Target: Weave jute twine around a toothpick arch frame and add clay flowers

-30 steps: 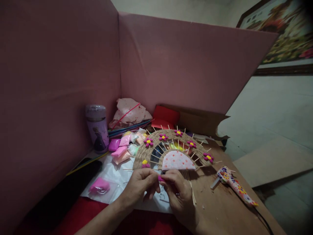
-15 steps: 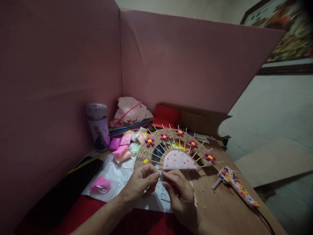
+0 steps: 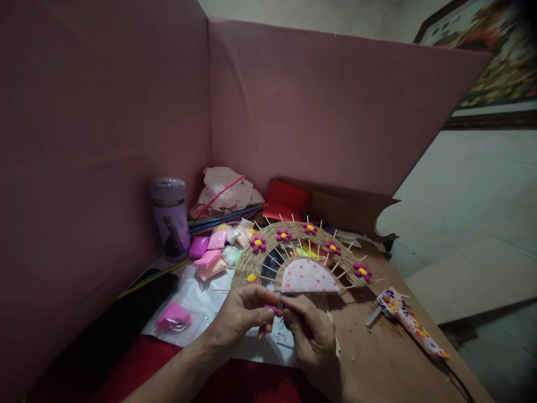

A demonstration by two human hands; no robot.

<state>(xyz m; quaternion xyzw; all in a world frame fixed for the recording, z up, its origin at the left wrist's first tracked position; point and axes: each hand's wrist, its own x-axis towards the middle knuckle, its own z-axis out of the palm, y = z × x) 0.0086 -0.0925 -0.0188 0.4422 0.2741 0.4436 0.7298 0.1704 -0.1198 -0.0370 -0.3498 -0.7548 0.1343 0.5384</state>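
My left hand [image 3: 242, 316] is closed, its thumb and fingers pinching a small piece of magenta clay [image 3: 272, 308]. Right beside it, my right hand [image 3: 314, 330] is closed too, fingertips meeting at a small dark thing that I cannot make out. Just beyond both hands lies a half-round fan [image 3: 241, 268] of twine wound over thin sticks. Several magenta clay flowers [image 3: 283, 235] with yellow centres sit along its outer band. A lone yellow clay dot [image 3: 251, 278] marks its left end, partly above my left hand. Spotted pink cloth [image 3: 309, 276] covers the inner half circle.
A glue gun [image 3: 411, 322] in flowered wrapping lies at the right with its cord. Packets of coloured clay [image 3: 208, 258] are piled at the left, near a purple tumbler [image 3: 170, 218]. Another pink packet [image 3: 174, 317] rests on white paper [image 3: 247, 348]. Pink panels [image 3: 327, 117] stand behind.
The fingertips of both hands have shifted slightly, and the magenta piece now shows at my left fingertips. The whole view has moved a little; the fan and glue gun stay put.
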